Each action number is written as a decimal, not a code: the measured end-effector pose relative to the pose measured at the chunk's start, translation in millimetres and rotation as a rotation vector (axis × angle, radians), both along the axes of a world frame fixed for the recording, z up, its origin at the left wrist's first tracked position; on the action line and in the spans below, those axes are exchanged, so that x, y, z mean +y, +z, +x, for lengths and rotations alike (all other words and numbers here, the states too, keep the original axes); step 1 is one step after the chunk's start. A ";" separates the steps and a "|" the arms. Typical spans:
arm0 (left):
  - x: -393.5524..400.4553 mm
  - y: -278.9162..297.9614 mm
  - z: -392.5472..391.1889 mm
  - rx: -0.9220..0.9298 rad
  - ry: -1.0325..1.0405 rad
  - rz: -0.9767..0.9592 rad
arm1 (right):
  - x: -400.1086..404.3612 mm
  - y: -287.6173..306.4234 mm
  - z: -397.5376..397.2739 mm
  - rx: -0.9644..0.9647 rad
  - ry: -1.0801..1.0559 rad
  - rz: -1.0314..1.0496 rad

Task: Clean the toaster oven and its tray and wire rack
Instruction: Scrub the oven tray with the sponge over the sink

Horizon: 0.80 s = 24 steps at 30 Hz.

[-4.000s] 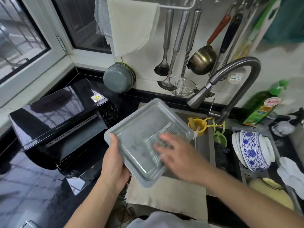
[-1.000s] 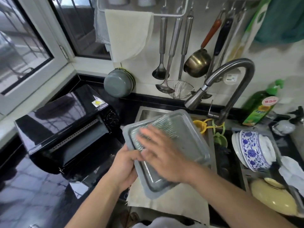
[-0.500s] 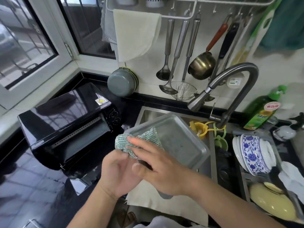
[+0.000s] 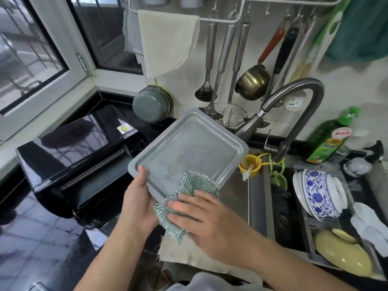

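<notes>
We find the rectangular grey metal baking tray (image 4: 189, 152) held tilted above the edge of the steel sink (image 4: 237, 196), its inner face turned toward the person. The left hand (image 4: 136, 203) grips the tray's near left corner, thumb laid over the rim and fingers hidden beneath; we judge this grip serves to steady the tray against scrubbing pressure and to let any runoff fall toward the sink. The right hand (image 4: 201, 215) lies just right of the left, its fingers straight and spread, pressing a green-and-silver mesh scouring pad (image 4: 184, 198) against the tray's near edge; the pad drapes over that rim and hangs below it. Flat fingers, in our judgement, spread the force across the pad.

The black glossy toaster oven (image 4: 77, 156) stands on the dark table (image 4: 39, 238) beyond the left hand, apparently open at the front. We cannot find the wire rack. A beige cloth (image 4: 189, 253) lies over the table edge below the right hand.

Against the frame half a second earlier, the tray is raised and turned more fully face-up toward us, the pad has shifted from the tray's left corner to its near edge, and the right hand has flattened out from a curled hold on the pad.
</notes>
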State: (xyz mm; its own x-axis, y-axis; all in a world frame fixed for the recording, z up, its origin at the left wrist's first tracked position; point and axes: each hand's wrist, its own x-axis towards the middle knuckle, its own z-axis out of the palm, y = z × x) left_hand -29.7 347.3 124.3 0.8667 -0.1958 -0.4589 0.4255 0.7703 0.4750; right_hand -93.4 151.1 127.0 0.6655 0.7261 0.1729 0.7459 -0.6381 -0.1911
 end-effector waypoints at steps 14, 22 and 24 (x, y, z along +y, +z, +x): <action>-15.2 -8.8 -4.3 0.146 0.065 0.312 | -35.8 -42.7 -6.3 -0.122 -0.242 0.234; -1.6 -14.7 -3.7 0.173 -0.037 0.353 | -100.4 -25.9 41.7 -0.242 -0.433 0.196; 0.9 -13.1 1.1 0.150 -0.105 0.405 | -107.6 -22.2 48.0 -0.240 -0.388 0.174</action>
State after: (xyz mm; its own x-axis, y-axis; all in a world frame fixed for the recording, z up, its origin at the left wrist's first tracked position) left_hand -28.6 348.1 111.1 0.7697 -0.0578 -0.6358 0.5788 0.4832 0.6568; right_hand -45.3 43.5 104.8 0.8079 0.3787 0.4517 0.4952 -0.8516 -0.1717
